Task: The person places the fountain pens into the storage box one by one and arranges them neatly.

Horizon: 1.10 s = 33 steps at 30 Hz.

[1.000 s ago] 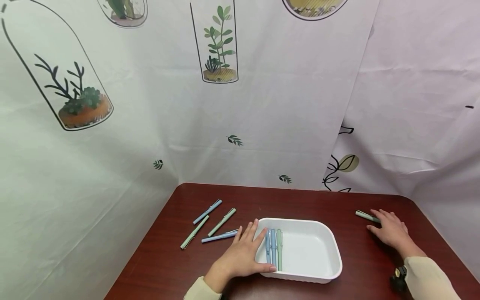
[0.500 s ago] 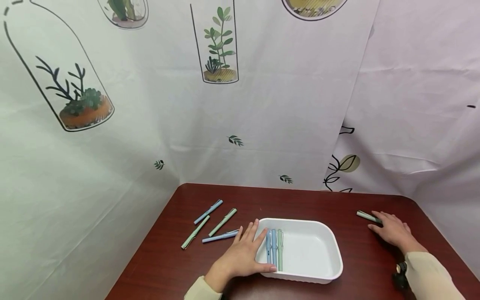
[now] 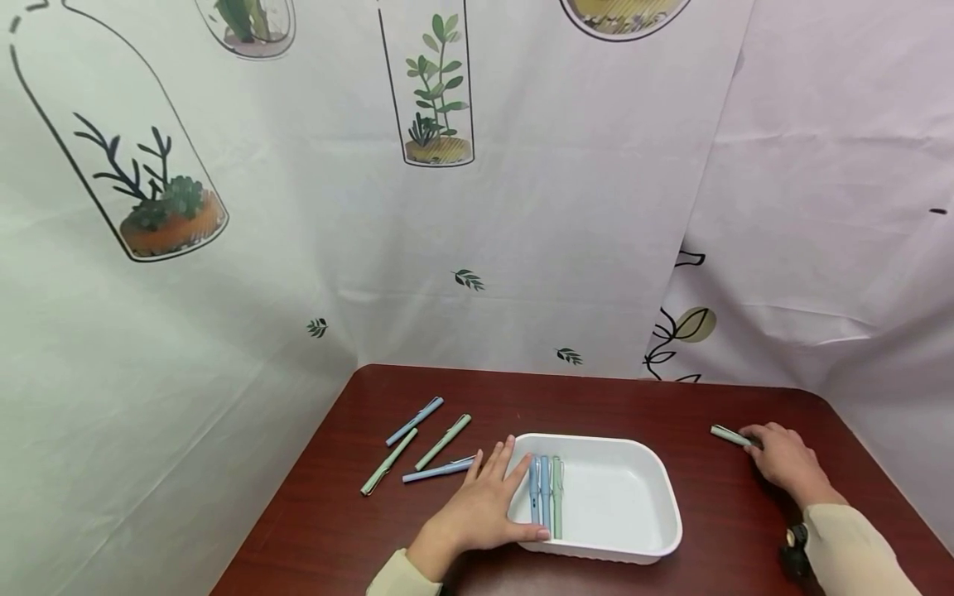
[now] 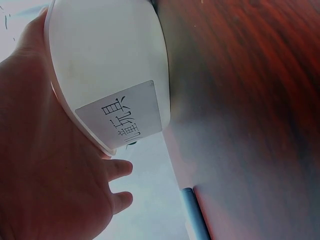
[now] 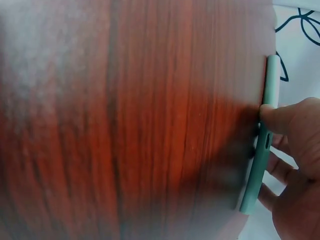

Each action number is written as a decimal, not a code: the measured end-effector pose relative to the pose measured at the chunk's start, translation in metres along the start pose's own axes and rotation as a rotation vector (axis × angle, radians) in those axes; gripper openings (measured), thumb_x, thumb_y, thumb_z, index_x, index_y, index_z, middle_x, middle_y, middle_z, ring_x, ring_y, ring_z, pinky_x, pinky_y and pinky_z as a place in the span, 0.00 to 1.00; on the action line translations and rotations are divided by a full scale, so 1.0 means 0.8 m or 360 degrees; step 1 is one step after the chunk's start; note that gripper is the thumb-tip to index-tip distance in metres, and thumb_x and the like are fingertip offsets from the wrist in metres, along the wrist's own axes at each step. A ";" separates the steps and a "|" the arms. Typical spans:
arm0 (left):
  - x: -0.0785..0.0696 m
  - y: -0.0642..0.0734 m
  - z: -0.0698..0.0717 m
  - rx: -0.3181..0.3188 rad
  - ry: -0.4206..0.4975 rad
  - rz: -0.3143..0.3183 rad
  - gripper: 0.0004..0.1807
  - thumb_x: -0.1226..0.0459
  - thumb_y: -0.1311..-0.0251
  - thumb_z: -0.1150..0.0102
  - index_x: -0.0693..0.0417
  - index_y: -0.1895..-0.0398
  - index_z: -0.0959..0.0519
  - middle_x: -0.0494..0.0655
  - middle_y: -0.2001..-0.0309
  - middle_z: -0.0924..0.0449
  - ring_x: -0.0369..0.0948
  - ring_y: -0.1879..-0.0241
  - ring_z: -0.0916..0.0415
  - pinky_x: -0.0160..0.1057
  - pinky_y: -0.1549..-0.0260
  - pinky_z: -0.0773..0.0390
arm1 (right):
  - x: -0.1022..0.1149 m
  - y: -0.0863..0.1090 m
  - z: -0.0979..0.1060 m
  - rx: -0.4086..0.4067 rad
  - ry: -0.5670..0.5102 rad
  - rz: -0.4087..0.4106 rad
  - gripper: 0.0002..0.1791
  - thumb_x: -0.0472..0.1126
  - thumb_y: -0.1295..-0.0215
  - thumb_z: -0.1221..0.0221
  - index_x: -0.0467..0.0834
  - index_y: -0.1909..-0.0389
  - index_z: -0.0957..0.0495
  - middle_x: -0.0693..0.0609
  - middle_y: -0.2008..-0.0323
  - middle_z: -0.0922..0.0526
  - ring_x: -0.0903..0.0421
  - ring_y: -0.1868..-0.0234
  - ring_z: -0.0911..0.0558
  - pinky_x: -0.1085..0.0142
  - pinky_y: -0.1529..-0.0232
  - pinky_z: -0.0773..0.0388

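A white plastic tray (image 3: 619,497) stands near the table's front, with two blue pens and a green pen (image 3: 557,497) side by side at its left end. My left hand (image 3: 480,509) rests on the tray's left rim, fingers spread and thumb over the front edge. In the left wrist view the hand (image 4: 55,165) lies against the tray wall (image 4: 105,60), which bears a printed label. At the far right, my right hand (image 3: 790,463) pinches a light green pen (image 5: 260,165) between thumb and fingers. That pen lies on or just above the tabletop; I cannot tell which.
Left of the tray lie several loose pens: a blue pen (image 3: 414,422) at the back, two green ones, and another blue pen (image 3: 440,470) close to my left fingers. A patterned white cloth (image 3: 522,207) hangs behind the dark red table (image 3: 596,406).
My right fingers have drawn in around the green pen, and the hand has shifted slightly right along it. The pen has turned a little. The left hand and tray have stayed put.
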<state>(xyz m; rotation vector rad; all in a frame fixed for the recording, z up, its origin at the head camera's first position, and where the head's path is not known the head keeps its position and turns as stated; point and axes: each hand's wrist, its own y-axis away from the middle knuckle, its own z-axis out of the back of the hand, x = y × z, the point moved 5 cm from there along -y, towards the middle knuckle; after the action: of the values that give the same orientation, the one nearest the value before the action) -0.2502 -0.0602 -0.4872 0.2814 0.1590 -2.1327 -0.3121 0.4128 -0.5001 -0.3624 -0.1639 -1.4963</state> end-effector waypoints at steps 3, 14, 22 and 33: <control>0.000 0.000 0.000 -0.0004 0.0000 -0.0005 0.59 0.24 0.47 0.46 0.44 0.18 0.47 0.56 0.18 0.59 0.53 0.20 0.56 0.62 0.26 0.53 | 0.004 0.000 0.001 -0.0031 -0.0003 0.0050 0.14 0.31 0.36 0.39 0.29 0.51 0.22 0.31 0.58 0.23 0.31 0.57 0.24 0.37 0.62 0.27; 0.000 0.001 -0.001 -0.0009 -0.0008 -0.0012 0.59 0.23 0.47 0.47 0.45 0.18 0.47 0.57 0.18 0.58 0.53 0.20 0.56 0.62 0.26 0.53 | 0.040 0.006 0.009 -0.0182 -0.0025 0.0183 0.14 0.29 0.41 0.36 0.27 0.55 0.21 0.36 0.64 0.21 0.40 0.64 0.22 0.41 0.59 0.25; 0.002 -0.001 0.000 -0.0017 -0.0013 -0.0020 0.59 0.23 0.47 0.48 0.45 0.18 0.46 0.57 0.18 0.58 0.54 0.20 0.55 0.63 0.26 0.52 | 0.056 0.008 0.017 -0.0121 -0.0070 0.0067 0.13 0.31 0.41 0.34 0.27 0.57 0.21 0.36 0.67 0.22 0.36 0.63 0.23 0.41 0.60 0.25; 0.002 0.000 -0.001 -0.0003 0.0008 -0.0007 0.59 0.23 0.48 0.47 0.45 0.18 0.47 0.56 0.18 0.59 0.53 0.20 0.56 0.63 0.26 0.53 | 0.069 0.022 0.014 0.0077 -0.0701 -0.0194 0.25 0.34 0.34 0.35 0.25 0.44 0.33 0.43 0.66 0.16 0.54 0.72 0.13 0.61 0.74 0.17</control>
<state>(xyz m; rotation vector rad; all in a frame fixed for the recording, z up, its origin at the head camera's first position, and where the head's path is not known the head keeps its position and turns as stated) -0.2513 -0.0613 -0.4885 0.2857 0.1649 -2.1361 -0.2889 0.3649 -0.4741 -0.6496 -0.5794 -1.5116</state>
